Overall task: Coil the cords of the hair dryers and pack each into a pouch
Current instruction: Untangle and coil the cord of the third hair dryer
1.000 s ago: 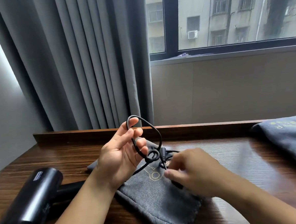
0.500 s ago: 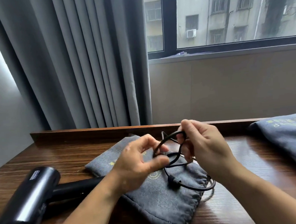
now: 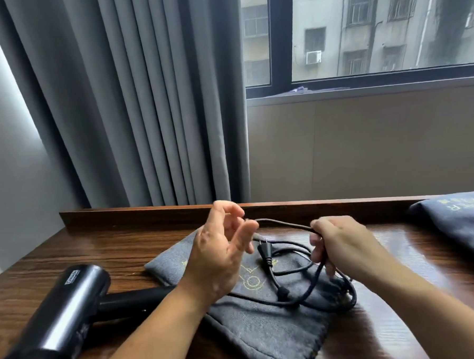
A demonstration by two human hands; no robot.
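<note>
The pouch (image 3: 266, 334) is matt grey cloth. Under it, the table (image 3: 110, 249) is glossy grained wood. Left of it, the hair dryer (image 3: 59, 312) looks smooth, shiny black plastic; the cord (image 3: 265, 254) on it, matt.

The left hand (image 3: 220, 251) has loosened its fingers; the right hand (image 3: 341, 245) has drawn the cord (image 3: 282, 222) toward frame right.

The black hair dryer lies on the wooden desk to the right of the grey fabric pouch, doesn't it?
Not quite. The head view shows the black hair dryer lying on the wooden desk to the left of the grey fabric pouch, not the right.
</note>
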